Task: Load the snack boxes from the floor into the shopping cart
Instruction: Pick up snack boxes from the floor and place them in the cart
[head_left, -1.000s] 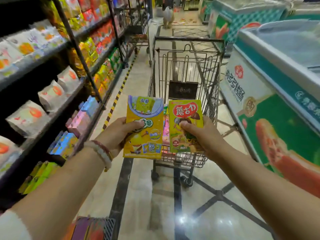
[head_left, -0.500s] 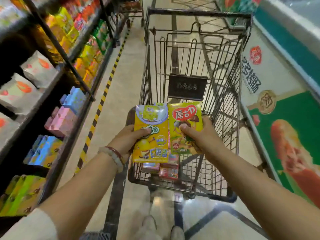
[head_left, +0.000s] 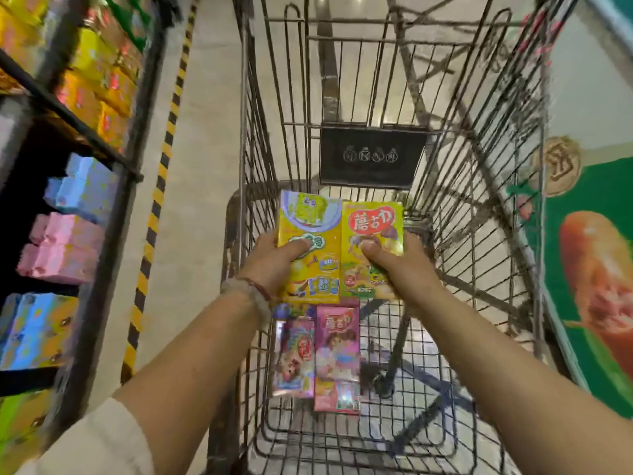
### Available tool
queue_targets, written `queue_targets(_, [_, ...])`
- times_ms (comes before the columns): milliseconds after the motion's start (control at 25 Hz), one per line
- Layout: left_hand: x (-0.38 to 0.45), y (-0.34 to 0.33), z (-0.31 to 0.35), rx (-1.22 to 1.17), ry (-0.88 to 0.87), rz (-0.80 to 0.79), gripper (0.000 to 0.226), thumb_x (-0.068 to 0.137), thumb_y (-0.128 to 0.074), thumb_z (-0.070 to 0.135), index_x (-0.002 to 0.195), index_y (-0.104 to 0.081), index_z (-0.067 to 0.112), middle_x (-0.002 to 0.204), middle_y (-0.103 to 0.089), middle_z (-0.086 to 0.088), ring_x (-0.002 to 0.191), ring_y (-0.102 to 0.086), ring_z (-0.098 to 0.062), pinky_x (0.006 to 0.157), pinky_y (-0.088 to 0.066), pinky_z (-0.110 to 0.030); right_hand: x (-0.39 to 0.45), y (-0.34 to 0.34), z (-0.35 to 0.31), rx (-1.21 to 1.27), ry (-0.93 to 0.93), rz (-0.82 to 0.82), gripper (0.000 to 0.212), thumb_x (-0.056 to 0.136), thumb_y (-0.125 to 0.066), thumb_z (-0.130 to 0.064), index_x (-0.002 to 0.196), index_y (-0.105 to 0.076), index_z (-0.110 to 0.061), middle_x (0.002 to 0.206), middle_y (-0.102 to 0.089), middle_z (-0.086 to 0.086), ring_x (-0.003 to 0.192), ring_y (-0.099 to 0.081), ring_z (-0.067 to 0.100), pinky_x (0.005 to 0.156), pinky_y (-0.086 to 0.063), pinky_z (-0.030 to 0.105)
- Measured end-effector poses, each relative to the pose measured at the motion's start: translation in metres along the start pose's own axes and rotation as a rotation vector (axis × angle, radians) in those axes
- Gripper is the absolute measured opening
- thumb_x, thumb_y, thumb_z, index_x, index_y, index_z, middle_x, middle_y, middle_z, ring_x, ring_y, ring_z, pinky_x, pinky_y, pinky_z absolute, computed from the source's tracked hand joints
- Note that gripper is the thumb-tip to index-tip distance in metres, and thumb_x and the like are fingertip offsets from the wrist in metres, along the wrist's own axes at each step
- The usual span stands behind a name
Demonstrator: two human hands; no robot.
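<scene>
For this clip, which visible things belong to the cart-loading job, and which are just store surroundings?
Part of the job:
- left hand holding the yellow box
- right hand holding the yellow-green box
- shopping cart
- two pink boxes already lying on the cart floor

Surroundings:
- shelf boxes on the left
- freezer side panel on the right
- striped floor tape

Supermarket aisle, seen from above a wire cart [head_left: 479, 166]. At left, dark metal shelves [head_left: 85, 125] stocked with rows of like-coloured boxes: yellow boxes [head_left: 99, 80] above, blue boxes [head_left: 82, 190] and pink boxes [head_left: 58, 248] below. Yellow-and-black hazard tape [head_left: 161, 173] along the shelf foot on a pale polished floor [head_left: 205, 166]. At right, a freezer chest [head_left: 589, 269] with a printed food picture and a round logo [head_left: 556, 171]. Boxed snacks [head_left: 337, 354] on the cart's mesh bottom.
</scene>
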State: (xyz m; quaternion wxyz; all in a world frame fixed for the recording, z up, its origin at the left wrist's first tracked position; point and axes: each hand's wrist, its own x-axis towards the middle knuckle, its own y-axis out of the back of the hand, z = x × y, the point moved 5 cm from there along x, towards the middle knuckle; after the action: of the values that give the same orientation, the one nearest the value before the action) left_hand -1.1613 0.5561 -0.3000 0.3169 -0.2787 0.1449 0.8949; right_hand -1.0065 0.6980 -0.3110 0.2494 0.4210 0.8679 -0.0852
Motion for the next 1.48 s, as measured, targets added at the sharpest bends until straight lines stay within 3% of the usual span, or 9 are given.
queue_targets(120, [0.04,-0.017,0.003,-0.015,0.002,0.131,0.037,0.085,-0.064,0.01,0.117,-0.046,0.006,0.09,-0.063,-0.004,0.056,-0.063,-0.011,0.041,-0.05,-0.02,0.058,-0.004,0.016,-0.038,-0.014,-0.032,0.055,0.064,-0.082,-0.036,0.111,-0.06,-0.016,0.105,-0.071,0.007,0.094,-0.069,0.023,0.086,-0.055,0.042])
queue_targets(240, [0.076,-0.025,0.001,0.131,-0.033,0.299,0.049,0.084,-0.067,0.015,0.117,-0.031,0.015,0.098,-0.055,-0.001,0.08,-0.059,-0.019,0.068,-0.054,-0.024,0.104,-0.007,0.036,-0.039,-0.054,-0.008,0.042,0.075,-0.079,-0.023,0.11,-0.059,-0.011,0.1,-0.071,0.005,0.083,-0.068,0.016,0.071,-0.055,0.026])
queue_targets(560, [0.155,-0.027,-0.041,0.546,-0.206,0.46,0.05,0.074,-0.067,0.032,0.117,-0.06,0.007,0.114,-0.063,-0.017,0.106,-0.057,-0.033,0.09,-0.045,-0.04,0.174,-0.031,0.095,-0.144,-0.075,-0.015,0.042,0.078,-0.077,-0.024,0.113,-0.058,-0.01,0.096,-0.069,-0.001,0.081,-0.064,0.008,0.07,-0.05,0.014])
queue_targets(680, [0.159,-0.03,-0.041,0.571,-0.295,0.541,0.058,0.081,-0.065,0.015,0.135,-0.045,0.006,0.137,-0.049,-0.018,0.125,-0.045,-0.032,0.104,-0.034,-0.036,0.184,-0.043,0.103,-0.104,-0.114,-0.029,0.054,0.066,-0.077,-0.027,0.113,-0.059,-0.007,0.103,-0.07,0.01,0.092,-0.068,0.025,0.085,-0.056,0.042])
queue_targets(800, [0.14,-0.037,-0.043,0.847,-0.486,0.699,0.029,0.075,-0.055,0.017,0.098,-0.07,0.009,0.113,-0.063,-0.017,0.105,-0.057,-0.038,0.086,-0.046,-0.043,0.19,-0.042,0.105,-0.252,-0.062,0.055,0.072,0.054,-0.065,-0.038,0.122,-0.054,-0.019,0.112,-0.065,0.009,0.109,-0.059,0.029,0.095,-0.049,0.045])
queue_targets(920, [0.133,-0.052,-0.07,0.981,-0.332,0.523,0.04,0.072,-0.044,0.026,0.098,-0.071,0.009,0.112,-0.067,-0.013,0.104,-0.059,-0.036,0.086,-0.045,-0.045,0.178,-0.034,0.106,-0.401,-0.046,0.164,0.068,0.076,-0.066,-0.026,0.139,-0.041,-0.025,0.122,-0.052,0.01,0.112,-0.042,0.019,0.089,-0.031,0.016])
queue_targets(1040, [0.136,-0.059,-0.093,1.032,-0.173,0.321,0.065,0.078,-0.032,0.035,0.14,-0.042,0.015,0.152,-0.031,-0.003,0.141,-0.025,-0.024,0.112,-0.017,-0.043,0.179,-0.038,0.108,-0.47,0.032,0.188,0.067,0.081,-0.068,-0.031,0.141,-0.039,-0.022,0.124,-0.054,0.012,0.113,-0.048,0.025,0.092,-0.038,0.024])
queue_targets(1200, [0.157,-0.064,-0.084,1.003,-0.187,0.259,0.069,0.083,-0.023,0.037,0.149,-0.016,0.018,0.158,-0.002,-0.002,0.145,0.003,-0.018,0.115,0.007,-0.036,0.199,-0.048,0.097,-0.472,0.132,0.199,0.064,0.082,-0.07,-0.03,0.138,-0.042,-0.015,0.124,-0.057,0.012,0.117,-0.051,0.027,0.092,-0.04,0.029])
queue_targets(1480, [0.157,-0.063,-0.087,0.708,-0.351,0.355,0.06,0.078,-0.032,0.024,0.133,-0.049,0.008,0.153,-0.024,-0.01,0.144,-0.012,-0.023,0.117,0.0,-0.036,0.201,-0.052,0.093,-0.528,0.215,0.038,0.066,0.09,-0.061,-0.022,0.148,-0.029,-0.014,0.142,-0.048,0.006,0.128,-0.045,0.021,0.098,-0.035,0.024])
